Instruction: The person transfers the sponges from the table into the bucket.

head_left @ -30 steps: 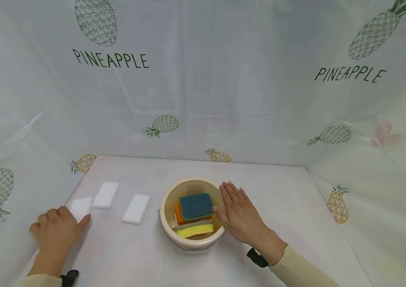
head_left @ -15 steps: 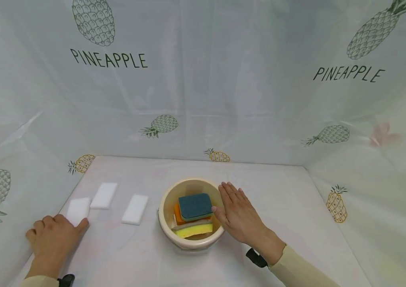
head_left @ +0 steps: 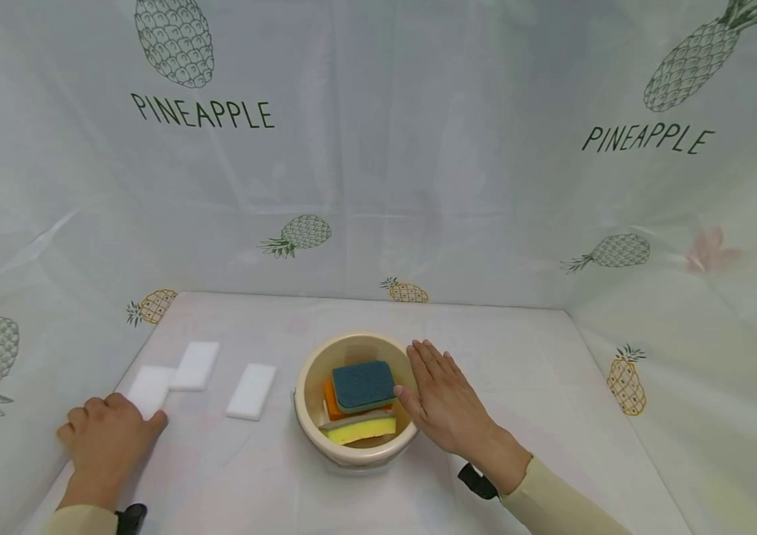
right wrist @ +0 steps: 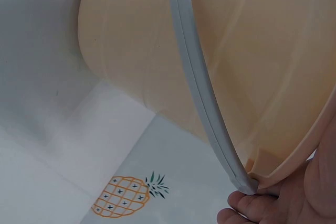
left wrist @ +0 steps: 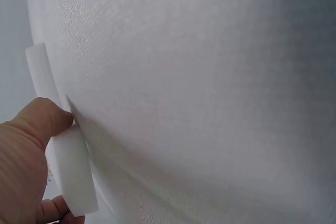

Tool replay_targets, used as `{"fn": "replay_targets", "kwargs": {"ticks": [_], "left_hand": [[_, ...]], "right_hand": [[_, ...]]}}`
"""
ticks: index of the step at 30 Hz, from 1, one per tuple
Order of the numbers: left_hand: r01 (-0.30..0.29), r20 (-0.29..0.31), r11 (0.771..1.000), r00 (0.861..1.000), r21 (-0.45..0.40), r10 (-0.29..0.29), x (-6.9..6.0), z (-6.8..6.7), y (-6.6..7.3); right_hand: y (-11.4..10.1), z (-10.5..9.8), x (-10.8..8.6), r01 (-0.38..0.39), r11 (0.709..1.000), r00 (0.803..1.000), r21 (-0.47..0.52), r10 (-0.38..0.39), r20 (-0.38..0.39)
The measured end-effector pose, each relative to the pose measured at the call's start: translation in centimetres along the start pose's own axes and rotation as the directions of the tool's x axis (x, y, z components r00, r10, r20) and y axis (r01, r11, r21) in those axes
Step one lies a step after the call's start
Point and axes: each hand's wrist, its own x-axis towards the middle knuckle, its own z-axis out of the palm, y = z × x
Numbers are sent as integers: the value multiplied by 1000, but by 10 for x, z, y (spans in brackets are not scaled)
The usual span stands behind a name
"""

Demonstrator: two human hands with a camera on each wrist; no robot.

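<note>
At the left of the head view, my left hand (head_left: 107,442) pinches a white sponge (head_left: 149,386) lying at the table's left edge. The left wrist view shows the thumb on one side of that block and fingertips at its other side. My right hand (head_left: 452,409) lies with straight fingers against the right rim of a cream bucket (head_left: 307,394); the right wrist view shows fingers touching the rim beside the end of its grey handle (right wrist: 197,77). Inside sit a dark teal scouring sponge (head_left: 363,386), an orange piece (head_left: 332,401) partly beneath it, and a yellow sponge (head_left: 361,429).
Two more white sponges lie between the left hand and the bucket: one (head_left: 196,365) close to the pinched sponge, another (head_left: 251,391) nearer the bucket. Pineapple-printed sheeting (head_left: 378,163) rises behind the table (head_left: 518,357) and along both sides.
My left hand shifted slightly left, then back right; the white sponge now reaches close to the neighbouring one. The right hand and bucket have stayed in place.
</note>
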Motion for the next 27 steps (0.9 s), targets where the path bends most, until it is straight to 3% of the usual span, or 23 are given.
{"fn": "replay_targets", "kwargs": {"ticks": [4, 6, 13, 18, 21, 25, 27], "left_hand": [[-27, -75, 999, 997, -26, 25, 0, -2, -2], [-44, -141, 997, 989, -61, 36, 0, -4, -4], [-152, -335, 978, 937, -140, 97, 7, -8, -2], [-186, -361, 967, 926, -171, 114, 12, -16, 3], [-221, -388, 957, 912, -190, 133, 15, -23, 8], [-293, -436, 932, 882, -211, 179, 18, -30, 18], [-312, -428, 926, 882, -214, 198, 19, -35, 24]], "right_hand": [[0, 0, 0, 5, 1000, 1000, -10, -5, -4], [0, 0, 0, 7, 1000, 1000, -12, -7, -6], [0, 0, 0, 4, 1000, 1000, -25, -4, 2], [0, -1, 0, 3, 1000, 1000, -22, -3, 9], [0, -1, 0, 4, 1000, 1000, -21, -3, 12], [0, 0, 0, 2, 1000, 1000, -27, -2, 12], [0, 0, 0, 2, 1000, 1000, -29, -2, 11]]}}
